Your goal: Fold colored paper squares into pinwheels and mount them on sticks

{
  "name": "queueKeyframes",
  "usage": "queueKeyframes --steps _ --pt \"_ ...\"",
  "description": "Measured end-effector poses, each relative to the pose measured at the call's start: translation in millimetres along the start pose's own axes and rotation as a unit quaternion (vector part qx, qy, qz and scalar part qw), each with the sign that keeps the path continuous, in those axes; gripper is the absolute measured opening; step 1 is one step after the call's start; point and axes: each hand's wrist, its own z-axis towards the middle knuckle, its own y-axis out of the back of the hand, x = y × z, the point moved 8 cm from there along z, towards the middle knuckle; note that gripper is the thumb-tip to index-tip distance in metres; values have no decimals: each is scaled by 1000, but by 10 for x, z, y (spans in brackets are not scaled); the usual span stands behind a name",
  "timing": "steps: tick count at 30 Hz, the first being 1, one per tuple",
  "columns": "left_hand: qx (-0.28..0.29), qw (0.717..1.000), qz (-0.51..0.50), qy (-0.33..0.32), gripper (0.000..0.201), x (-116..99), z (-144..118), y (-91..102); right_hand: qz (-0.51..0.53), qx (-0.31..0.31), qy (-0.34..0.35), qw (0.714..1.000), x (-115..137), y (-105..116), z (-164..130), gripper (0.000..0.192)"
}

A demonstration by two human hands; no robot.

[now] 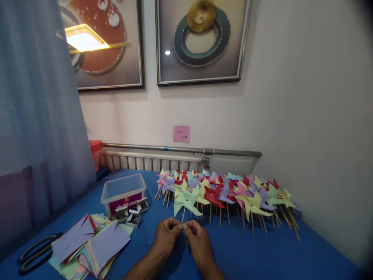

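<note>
A pale green paper pinwheel [190, 199] on a thin wooden stick stands upright before me, its centre marked by a small metal pin. My left hand [166, 236] and my right hand [198, 238] meet at the lower part of this stick, both closed with fingertips pinching it. The stick's end is hidden by my fingers. Just behind lies a dense group of finished pinwheels, with a red pinwheel [214, 196] and a yellow pinwheel [254, 205] near its front.
At left, a stack of coloured paper [106, 243] lies beside black-handled scissors [36, 252]. Small open boxes [134, 218] of metal pins stand by a clear plastic tub [124, 186]. The blue table [247, 260] meets a wall with a radiator [151, 160] behind; a curtain [37, 116] hangs left.
</note>
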Motion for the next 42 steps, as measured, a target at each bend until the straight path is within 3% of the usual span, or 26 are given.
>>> queueKeyframes --steps 10,14,17,22,25,33,42 --pt "9 997 45 -56 31 -15 -78 -77 24 -13 -6 1000 53 30 -5 19" --pt "16 996 60 -61 28 -3 -75 -86 -17 -24 6 1000 105 85 33 17" --pt "20 993 90 -69 24 12 -63 -72 -99 -65 38 992 238 408 126 16" --pt "48 982 161 -84 16 34 -70 -83 -241 -197 54 949 396 1246 191 16" --pt "66 974 191 -97 15 26 -91 -101 -291 -219 33 931 346 1488 186 14" --pt "94 939 294 -152 16 -57 -160 -156 -425 -190 -9 885 216 1489 276 19" --pt "108 918 349 -156 18 -45 -172 -190 -446 -190 -26 874 157 1503 346 23"
